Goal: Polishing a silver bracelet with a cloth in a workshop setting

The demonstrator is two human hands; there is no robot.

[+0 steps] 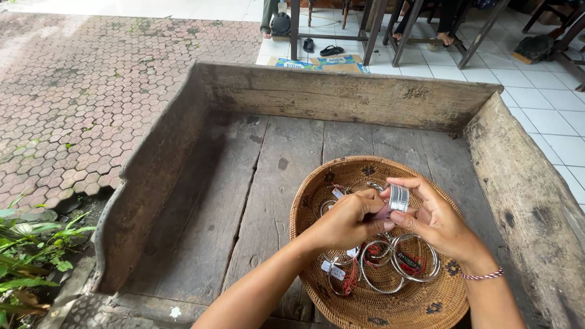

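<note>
Left hand (344,220) and right hand (434,218) both grip one silver cuff (399,198). Below them, a basket (317,183) of bangles (390,262) sits on the tabletop (256,183).

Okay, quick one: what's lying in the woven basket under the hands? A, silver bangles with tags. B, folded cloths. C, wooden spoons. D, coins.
A: the basket holds silver bangles with small tags and red string, below the left hand and right hand, which hold a wide silver cuff.
</note>
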